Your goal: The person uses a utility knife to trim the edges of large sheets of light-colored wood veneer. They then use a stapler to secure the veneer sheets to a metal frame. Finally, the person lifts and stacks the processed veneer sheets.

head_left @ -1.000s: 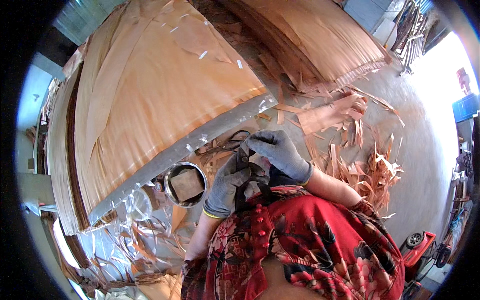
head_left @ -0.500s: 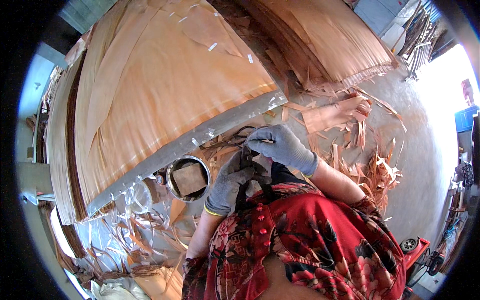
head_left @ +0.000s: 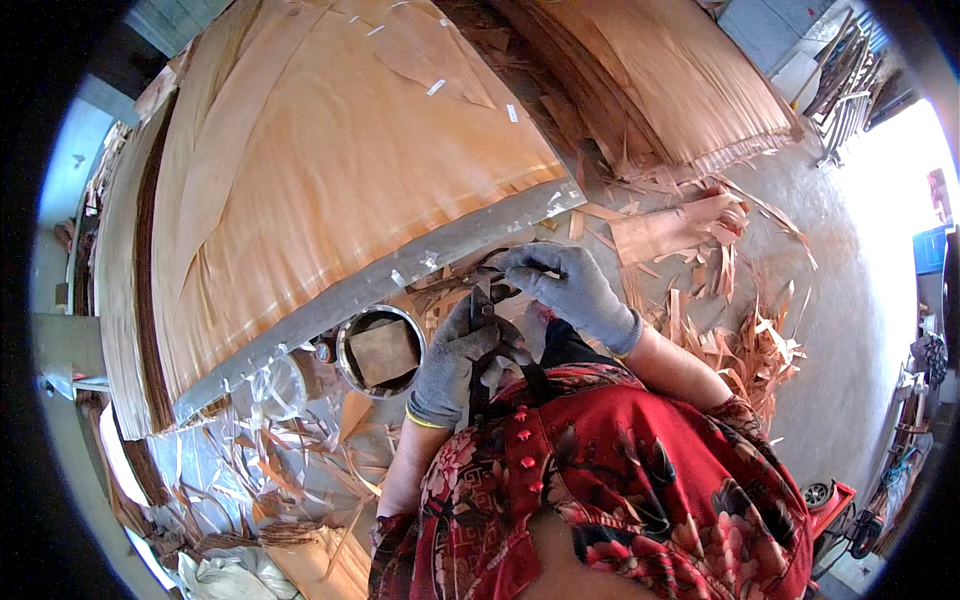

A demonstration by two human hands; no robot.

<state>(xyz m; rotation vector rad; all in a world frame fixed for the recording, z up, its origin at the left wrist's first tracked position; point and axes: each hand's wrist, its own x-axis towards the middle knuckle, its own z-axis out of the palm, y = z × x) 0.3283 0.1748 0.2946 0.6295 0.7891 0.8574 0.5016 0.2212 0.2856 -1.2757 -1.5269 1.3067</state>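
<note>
Both my hands wear grey gloves and meet in front of my body. My left hand (head_left: 450,365) is closed around a long, dark, narrow thing (head_left: 481,305); its kind is unclear, and my fingers cover much of it. Just above its upper end is my right hand (head_left: 570,285), the fingers bent and drawn together at the tips. Whatever those tips hold, if anything, is too small to tell. Left of my left hand stands a round metal can (head_left: 344,340) with a tan block (head_left: 383,354) at its mouth.
A large stack of thin wood veneer sheets (head_left: 350,150) lies on a grey-edged table (head_left: 430,255). Another veneer stack (head_left: 690,90) is at the far right. Torn veneer scraps (head_left: 755,340) litter the floor on both sides. A red wheeled thing (head_left: 832,505) stands lower right.
My right fingertips have moved slightly up, away from my left hand, opening a small gap. More of the dark thing's upper end shows. The view has shifted slightly.
</note>
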